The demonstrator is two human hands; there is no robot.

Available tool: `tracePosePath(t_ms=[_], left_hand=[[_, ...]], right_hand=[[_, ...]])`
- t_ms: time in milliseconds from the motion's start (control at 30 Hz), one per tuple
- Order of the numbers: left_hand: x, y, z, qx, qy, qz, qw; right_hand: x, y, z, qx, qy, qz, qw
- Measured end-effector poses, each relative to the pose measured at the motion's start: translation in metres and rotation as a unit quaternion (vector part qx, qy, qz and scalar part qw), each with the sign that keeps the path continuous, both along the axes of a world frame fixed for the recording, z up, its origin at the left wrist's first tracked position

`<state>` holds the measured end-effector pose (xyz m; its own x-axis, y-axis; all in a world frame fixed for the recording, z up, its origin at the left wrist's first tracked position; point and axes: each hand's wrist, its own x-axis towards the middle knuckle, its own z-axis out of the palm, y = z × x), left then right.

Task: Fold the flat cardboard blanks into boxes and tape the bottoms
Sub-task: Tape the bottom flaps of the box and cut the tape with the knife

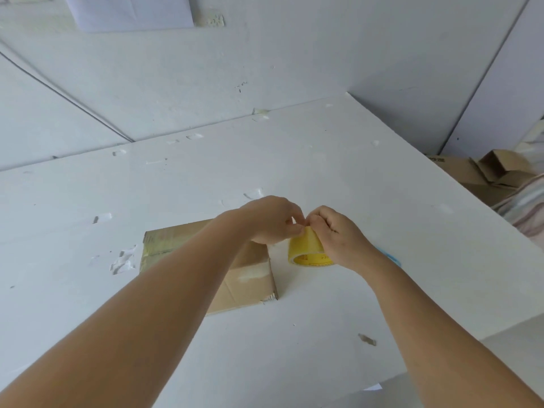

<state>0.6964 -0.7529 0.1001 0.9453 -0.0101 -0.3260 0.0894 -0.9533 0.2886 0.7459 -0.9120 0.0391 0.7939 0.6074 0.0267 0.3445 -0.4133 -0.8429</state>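
Observation:
A brown cardboard box lies on the white table, partly under my left forearm, with old tape strips on its top and left edge. Just right of it a yellow roll of tape is held above the table. My right hand grips the roll from the right. My left hand pinches at the roll's top edge, its fingertips meeting those of my right hand. Whether a tape end is lifted is hidden by the fingers.
A blue object peeks out behind my right wrist. A small scrap lies on the table near the front. Several folded cardboard boxes are piled off the table's right edge, beside patterned cloth.

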Motion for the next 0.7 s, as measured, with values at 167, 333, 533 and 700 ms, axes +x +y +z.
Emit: tracePosePath(t_ms=[167,333,533,700], left_hand=[[-0.006,0.005,-0.011,0.01,-0.009,-0.003,1.0],[-0.009,0.003,-0.013,0.003,-0.015,0.01,1.0],[-0.003,0.005,-0.009,0.012,0.026,0.01,1.0],[0.013,-0.001,-0.003,-0.034,0.037,0.02,0.999]], right_hand=[[-0.001,-0.003,-0.001,-0.046,-0.046,-0.017,0.998],[0.003,-0.002,0.003,-0.173,-0.179,-0.004,0.969],[0.007,-0.002,0.005,-0.15,-0.166,0.005,0.975],[0.012,0.0,0.012,-0.117,-0.164,0.021,0.979]])
